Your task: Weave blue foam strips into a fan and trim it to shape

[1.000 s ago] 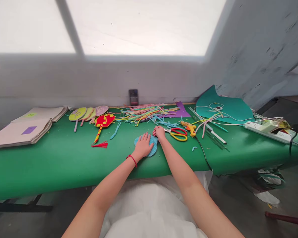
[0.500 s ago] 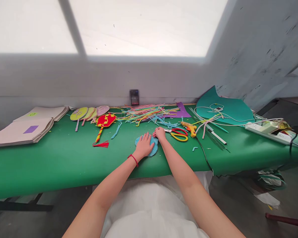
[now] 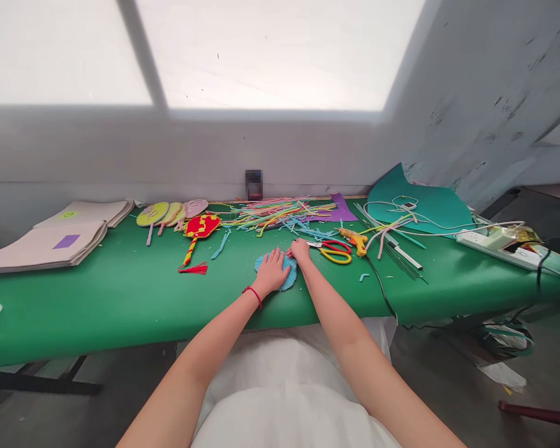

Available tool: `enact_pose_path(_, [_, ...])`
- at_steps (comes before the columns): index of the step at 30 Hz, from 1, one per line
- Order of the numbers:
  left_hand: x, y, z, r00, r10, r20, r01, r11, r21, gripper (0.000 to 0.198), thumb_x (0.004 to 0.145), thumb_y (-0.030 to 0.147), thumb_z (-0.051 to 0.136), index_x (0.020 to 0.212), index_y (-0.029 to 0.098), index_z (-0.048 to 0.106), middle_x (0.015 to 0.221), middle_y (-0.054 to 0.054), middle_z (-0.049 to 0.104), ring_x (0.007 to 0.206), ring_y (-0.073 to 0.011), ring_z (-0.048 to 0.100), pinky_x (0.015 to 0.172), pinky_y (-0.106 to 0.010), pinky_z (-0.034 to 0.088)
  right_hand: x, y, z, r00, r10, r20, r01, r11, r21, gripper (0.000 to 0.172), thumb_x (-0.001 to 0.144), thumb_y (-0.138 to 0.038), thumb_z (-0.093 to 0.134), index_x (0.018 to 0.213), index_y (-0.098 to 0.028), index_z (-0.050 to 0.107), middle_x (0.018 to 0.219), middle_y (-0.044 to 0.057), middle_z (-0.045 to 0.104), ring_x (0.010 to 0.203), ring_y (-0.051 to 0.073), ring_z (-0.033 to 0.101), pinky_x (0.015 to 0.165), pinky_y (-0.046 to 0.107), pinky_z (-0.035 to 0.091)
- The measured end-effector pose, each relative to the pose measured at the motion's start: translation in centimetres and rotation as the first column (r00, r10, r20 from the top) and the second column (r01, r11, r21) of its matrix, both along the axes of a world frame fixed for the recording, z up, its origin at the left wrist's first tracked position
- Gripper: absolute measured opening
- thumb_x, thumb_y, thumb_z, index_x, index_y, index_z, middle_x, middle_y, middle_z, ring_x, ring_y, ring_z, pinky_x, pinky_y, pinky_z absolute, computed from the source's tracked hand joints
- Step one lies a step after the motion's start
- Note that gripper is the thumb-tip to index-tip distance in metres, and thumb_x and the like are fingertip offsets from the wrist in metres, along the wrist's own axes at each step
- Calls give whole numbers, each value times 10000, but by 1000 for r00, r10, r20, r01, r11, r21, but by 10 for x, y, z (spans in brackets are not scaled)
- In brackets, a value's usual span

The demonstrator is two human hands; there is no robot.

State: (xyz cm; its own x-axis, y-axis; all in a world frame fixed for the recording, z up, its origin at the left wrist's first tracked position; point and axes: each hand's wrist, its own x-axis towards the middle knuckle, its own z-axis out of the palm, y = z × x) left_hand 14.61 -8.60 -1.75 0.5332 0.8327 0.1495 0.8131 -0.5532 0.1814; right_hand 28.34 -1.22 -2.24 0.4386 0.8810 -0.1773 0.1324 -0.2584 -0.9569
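On the green worktop (image 3: pixel 168 311) before me, my left grip (image 3: pixel 271 272) lies flat, fingers spread, over the blue ribbed disc (image 3: pixel 289 281). My right grip (image 3: pixel 300 250) is curled narrow at the disc's upper right edge; whether it pinches anything I cannot tell. Just to its right lie red-and-yellow-handled scissors (image 3: pixel 326 246), then a yellow glue gun (image 3: pixel 357 241). Farther back spreads a heap of coloured strips (image 3: pixel 275 214), with the wall (image 3: pixel 205 152) behind.

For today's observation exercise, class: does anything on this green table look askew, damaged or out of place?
Two things. A bent blue scrap lies in front of the glue gun, apart from the tangled strips. The teal sheet curls up at its back corner rather than lying flat.
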Motion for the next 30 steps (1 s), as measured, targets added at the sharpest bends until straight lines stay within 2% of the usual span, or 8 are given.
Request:
enact_pose_path(7, [0, 1, 0, 1000, 0, -13, 0, 1000, 2, 628, 946, 432, 270, 1463, 79, 307, 1548, -152, 247, 1434, -266, 216, 1164, -428, 164, -1, -3, 3, 1000, 11, -17, -11, 1000, 3, 176, 869, -84, 409, 769, -184, 514, 390, -26, 497, 350, 164, 525, 420, 259, 462])
enact_pose_path(12, [-1, -1, 2, 1000, 4, 15, -4, 1000, -6, 636, 947, 461, 266, 1469, 99, 298, 1549, -156, 243, 1431, -273, 224, 1160, -445, 175, -2, -8, 5, 997, 32, -72, -27, 997, 77, 208, 907, -130, 408, 722, -201, 470, 400, -47, 500, 315, 116, 469, 368, 204, 392])
enact_pose_path(16, [-2, 0, 4, 990, 17, 141, -16, 1000, -12, 602, 945, 473, 289, 1458, 160, 325, 1539, -135, 281, 1429, -259, 237, 1157, -474, 175, -2, -7, 6, 987, 65, -147, -43, 988, 147, 207, 925, -205, 421, 719, -206, 446, 405, -64, 510, 283, 79, 409, 322, 168, 303])
enact_pose_path(19, [-8, 6, 12, 944, 65, 324, -49, 997, -57, 534, 952, 408, 300, 1426, 173, 374, 1523, -123, 328, 1415, -235, 277, 1158, -466, 184, 0, -3, 6, 969, 79, -235, -37, 983, 177, 226, 928, -305, 445, 724, -210, 432, 416, -60, 519, 286, 72, 406, 314, 161, 275])
enact_pose_path(22, [-22, 20, 22, 823, 107, 558, -114, 993, -22, 496, 945, 378, 343, 1408, 208, 394, 1501, -105, 374, 1407, -220, 293, 1168, -462, 149, 6, 1, 7, 939, 53, -339, 24, 976, 218, 270, 932, -390, 437, 727, -215, 415, 453, -56, 522, 307, 62, 406, 322, 162, 266])
enact_pose_path(25, [-37, 35, 28, 526, 284, 802, -201, 958, -207, 553, 919, 434, 417, 1397, 156, 406, 1467, -155, 410, 1371, -249, 360, 1123, -418, 280, 13, 0, 10, 904, 22, -426, 106, 956, 272, 304, 927, -452, 436, 733, -220, 403, 493, -55, 518, 349, 59, 428, 348, 162, 292])
enact_pose_path(27, [-41, 40, 29, 312, 442, 841, -85, 894, -439, 587, 886, 516, 465, 1339, 143, 481, 1376, -172, 514, 1279, -277, 481, 1034, -403, 405, 16, -1, 14, 883, 13, -469, 149, 941, 305, 320, 915, -478, 453, 731, -225, 389, 510, -56, 521, 372, 63, 447, 367, 167, 317])
enact_pose_path(30, [-40, 41, 31, 150, 609, 779, 251, 739, -626, 616, 836, 619, 488, 1174, 122, 622, 1156, -169, 664, 1069, -291, 633, 880, -391, 517, 16, -3, 18, 859, 14, -512, 190, 920, 343, 319, 917, -475, 453, 733, -227, 374, 531, -54, 545, 397, 68, 476, 395, 173, 356])
